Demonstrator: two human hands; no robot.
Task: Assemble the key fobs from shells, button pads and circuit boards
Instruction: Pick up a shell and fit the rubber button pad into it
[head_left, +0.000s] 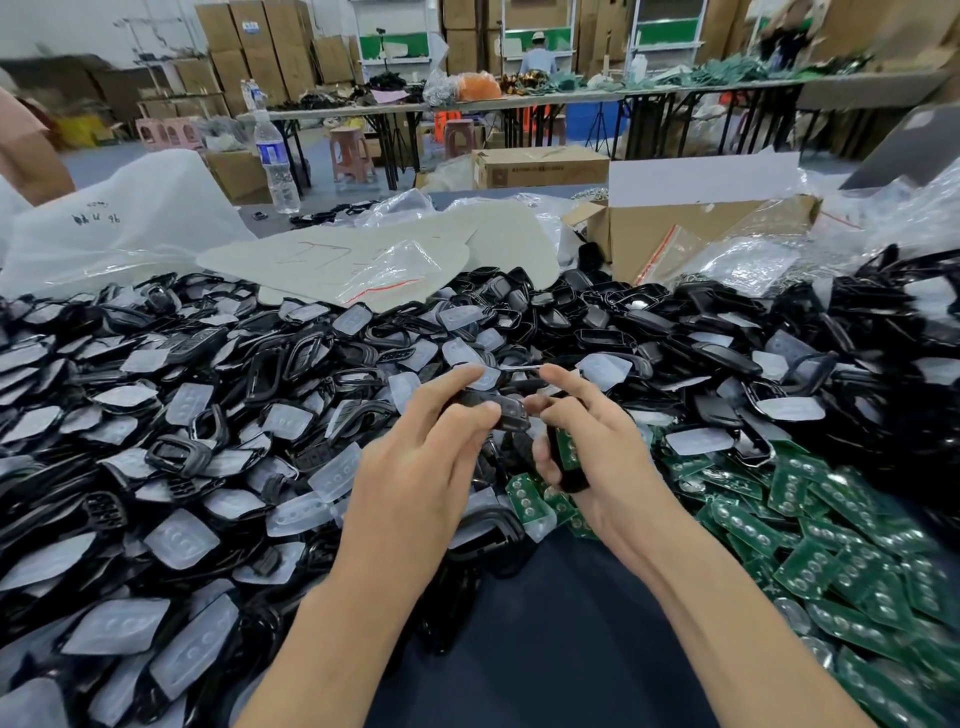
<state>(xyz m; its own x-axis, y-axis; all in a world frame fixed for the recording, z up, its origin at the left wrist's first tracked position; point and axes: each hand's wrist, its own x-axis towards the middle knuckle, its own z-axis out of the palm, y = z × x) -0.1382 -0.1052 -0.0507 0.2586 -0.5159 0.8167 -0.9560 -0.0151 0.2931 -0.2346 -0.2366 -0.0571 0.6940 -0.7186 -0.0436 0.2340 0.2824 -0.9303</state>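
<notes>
My left hand (415, 467) and my right hand (587, 436) meet over the middle of the table. Between their fingertips is a black key fob shell (506, 413), which both hands pinch. The lower fingers of my right hand also curl round a second black shell with a green circuit board (566, 452) in it. Several black shells and translucent button pads (182, 540) are heaped across the left and far side of the table. Green circuit boards (831, 551) lie in a pile at the right.
A bare dark blue patch of table (545, 623) shows between my forearms. Behind the heap lie clear plastic bags (119, 228), a pale board (332, 260), an open cardboard box (691, 228) and a water bottle (275, 161). Further back stand tables, stools and stacked cartons.
</notes>
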